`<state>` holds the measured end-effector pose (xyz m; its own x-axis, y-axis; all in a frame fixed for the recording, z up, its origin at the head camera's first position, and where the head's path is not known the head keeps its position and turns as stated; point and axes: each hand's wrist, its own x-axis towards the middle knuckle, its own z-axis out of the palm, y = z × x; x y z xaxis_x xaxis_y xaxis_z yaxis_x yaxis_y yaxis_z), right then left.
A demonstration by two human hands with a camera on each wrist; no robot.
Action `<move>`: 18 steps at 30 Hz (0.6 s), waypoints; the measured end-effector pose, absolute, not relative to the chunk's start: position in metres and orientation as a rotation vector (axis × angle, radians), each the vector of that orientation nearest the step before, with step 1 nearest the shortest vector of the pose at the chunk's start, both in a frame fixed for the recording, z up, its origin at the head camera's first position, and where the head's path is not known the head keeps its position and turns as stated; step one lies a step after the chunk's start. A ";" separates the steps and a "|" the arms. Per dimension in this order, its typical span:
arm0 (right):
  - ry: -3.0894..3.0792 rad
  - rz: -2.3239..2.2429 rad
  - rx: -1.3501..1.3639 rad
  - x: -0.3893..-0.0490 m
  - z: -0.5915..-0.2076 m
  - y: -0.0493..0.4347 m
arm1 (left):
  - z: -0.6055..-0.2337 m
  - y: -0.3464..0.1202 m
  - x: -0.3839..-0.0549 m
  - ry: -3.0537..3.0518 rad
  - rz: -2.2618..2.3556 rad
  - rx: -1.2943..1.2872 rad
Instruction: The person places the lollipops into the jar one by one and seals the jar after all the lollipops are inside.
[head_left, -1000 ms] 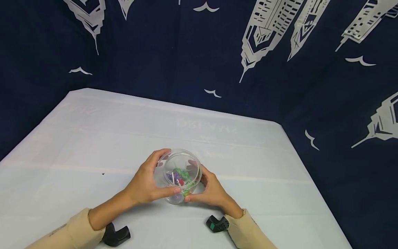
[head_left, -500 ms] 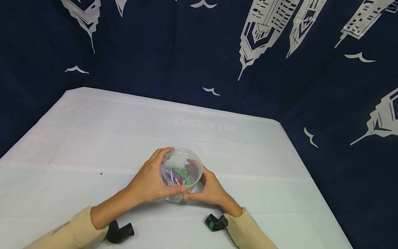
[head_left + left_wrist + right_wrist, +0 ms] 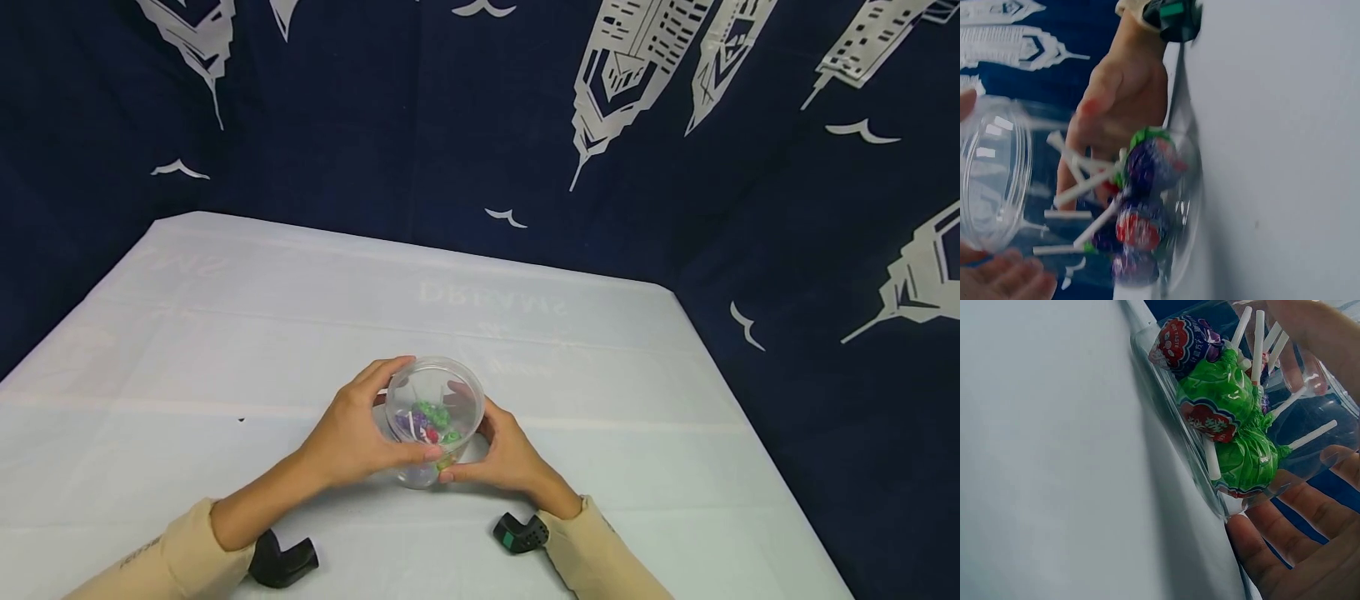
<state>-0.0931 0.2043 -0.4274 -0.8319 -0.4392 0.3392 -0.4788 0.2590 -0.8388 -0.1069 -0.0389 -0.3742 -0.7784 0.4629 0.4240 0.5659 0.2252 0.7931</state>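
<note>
Both hands hold a clear plastic jar [image 3: 435,362] near the front middle of the table. My left hand [image 3: 347,440] grips its upper part, with the thumb on the near side and the fingers around the far left. Lower down on the right, my right hand [image 3: 512,454] grips the wall between thumb and fingers [image 3: 1291,534]. Inside lie several lollipops [image 3: 1140,228] in purple, red and green wrappers with white sticks. The jar's base is at or just above the cloth; I cannot tell whether a lid covers the ringed top.
A white cloth [image 3: 225,333] covers the table. Behind it hangs a dark blue curtain [image 3: 375,125] with white buildings and birds. A tiny dark speck [image 3: 241,419] lies left of the hands. Black devices [image 3: 281,562] are strapped at both wrists, below beige sleeves [image 3: 153,558].
The jar's top has turned a little under my left hand, whose thumb shifted slightly right and then back. Both hands keep their grip. The head view has drifted slightly.
</note>
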 end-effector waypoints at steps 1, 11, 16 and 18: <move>-2.468 1.661 0.894 -0.093 -0.427 0.204 | -0.375 -0.040 -0.109 -2.360 -1.629 -1.030; -2.454 1.684 0.918 -0.092 -0.424 0.204 | -0.380 -0.046 -0.118 -2.351 -1.592 -1.198; -2.448 1.687 0.917 -0.092 -0.423 0.203 | -0.376 -0.053 -0.133 -2.430 -1.544 -1.365; -2.441 1.684 0.926 -0.093 -0.424 0.203 | -0.374 -0.056 -0.137 -2.450 -1.562 -1.429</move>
<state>-0.0926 0.2027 -0.4236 -0.8218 -0.4493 0.3504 -0.4871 0.2348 -0.8412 -0.1369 -0.0558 -0.3744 -0.6066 0.7128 0.3519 0.6198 0.1469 0.7709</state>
